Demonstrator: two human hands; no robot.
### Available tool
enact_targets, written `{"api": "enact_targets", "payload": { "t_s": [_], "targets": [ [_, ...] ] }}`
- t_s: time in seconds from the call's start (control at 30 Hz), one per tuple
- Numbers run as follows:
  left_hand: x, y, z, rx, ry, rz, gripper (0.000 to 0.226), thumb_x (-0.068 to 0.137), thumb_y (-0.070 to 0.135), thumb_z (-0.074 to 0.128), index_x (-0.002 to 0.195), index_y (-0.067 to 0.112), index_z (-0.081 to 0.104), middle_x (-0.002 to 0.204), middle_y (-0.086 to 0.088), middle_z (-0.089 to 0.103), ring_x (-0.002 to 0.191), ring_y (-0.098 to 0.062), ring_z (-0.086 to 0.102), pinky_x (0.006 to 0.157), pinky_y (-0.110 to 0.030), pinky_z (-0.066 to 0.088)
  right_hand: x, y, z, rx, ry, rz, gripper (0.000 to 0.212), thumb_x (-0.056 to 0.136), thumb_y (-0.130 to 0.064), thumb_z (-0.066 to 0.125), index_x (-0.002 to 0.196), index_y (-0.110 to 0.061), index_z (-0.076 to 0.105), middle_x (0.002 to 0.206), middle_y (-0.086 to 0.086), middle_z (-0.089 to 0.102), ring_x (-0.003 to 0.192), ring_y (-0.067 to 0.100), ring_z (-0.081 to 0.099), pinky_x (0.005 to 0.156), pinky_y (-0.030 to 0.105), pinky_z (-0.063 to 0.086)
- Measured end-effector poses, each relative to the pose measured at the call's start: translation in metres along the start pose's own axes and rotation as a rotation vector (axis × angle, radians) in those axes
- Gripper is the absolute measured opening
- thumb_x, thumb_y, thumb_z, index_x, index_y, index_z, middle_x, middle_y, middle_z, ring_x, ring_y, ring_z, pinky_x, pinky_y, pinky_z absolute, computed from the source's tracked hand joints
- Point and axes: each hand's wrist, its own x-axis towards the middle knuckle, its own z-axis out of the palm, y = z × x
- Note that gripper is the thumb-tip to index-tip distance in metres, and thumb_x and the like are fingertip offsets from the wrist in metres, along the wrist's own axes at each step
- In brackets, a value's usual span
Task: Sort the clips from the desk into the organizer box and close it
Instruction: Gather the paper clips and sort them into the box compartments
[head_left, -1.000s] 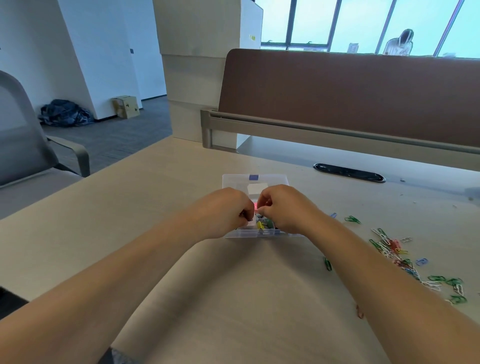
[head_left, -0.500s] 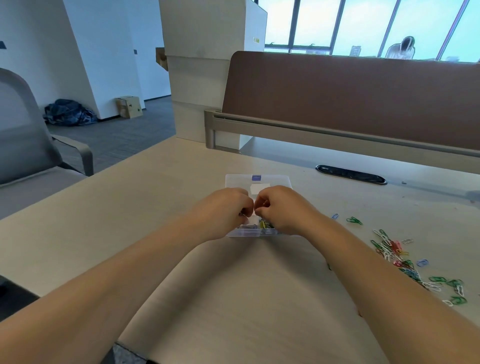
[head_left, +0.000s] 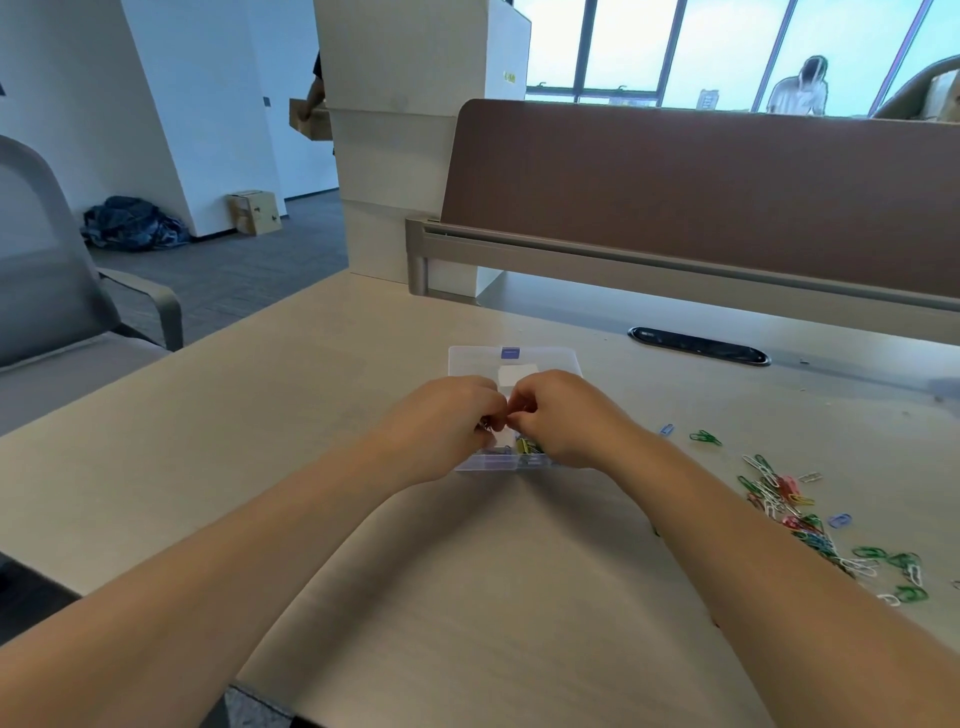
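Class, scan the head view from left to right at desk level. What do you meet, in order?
Grey chair → left hand → right hand → lone blue clip → lone green clip → pile of coloured clips.

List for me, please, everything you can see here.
Box: one, clear, blue latch, mid-desk, open.
Boxed clips: several, yellow and green, box's near side.
Loose clips: many, mixed colours, desk's right.
Desk: one, pale wood.
Divider: one, brown, behind desk.
Cable port: one, black, far desk.
Chair: one, grey, left.
Carton: one, tan, floor.
Bag: one, dark, floor.
Person: one, white top, far window.
Left hand, right hand: curled, fingertips meeting over box; grasp unclear.
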Motion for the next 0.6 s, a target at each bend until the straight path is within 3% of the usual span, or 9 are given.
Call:
{"api": "enact_targets", "payload": {
  "t_s": [0.2, 0.6],
  "targets": [
    [-0.006, 0.000, 0.003, -0.021, 0.018, -0.031, 0.021, 0.087, 0.013, 0.061, 0.103, 0.023, 0.069, 0.098, 0.007, 0.067, 0.086, -0.014, 0.059, 0.077, -0.027, 0.048, -0.001, -0.001, 0.001, -0.009, 0.002, 0.003, 0.019, 0.095, -0.015, 0.056, 0.104, -0.019, 0.072, 0.095, 0.001, 0.067, 0.085, 0.018, 0.061, 0.075, 0.025, 0.047],
    [-0.011, -0.001, -0.010, -0.082, 0.034, -0.076, 0.010, 0.090, 0.021, 0.061, 0.092, 0.024, 0.070, 0.089, 0.005, 0.070, 0.081, -0.014, 0.062, 0.074, -0.031, 0.051, -0.005, -0.002, 0.001, 0.005, -0.009, -0.003, 0.018, 0.096, -0.016, 0.055, 0.103, -0.021, 0.071, 0.098, -0.001, 0.068, 0.084, 0.015, 0.060, 0.074, 0.024, 0.045]
  ]
}}
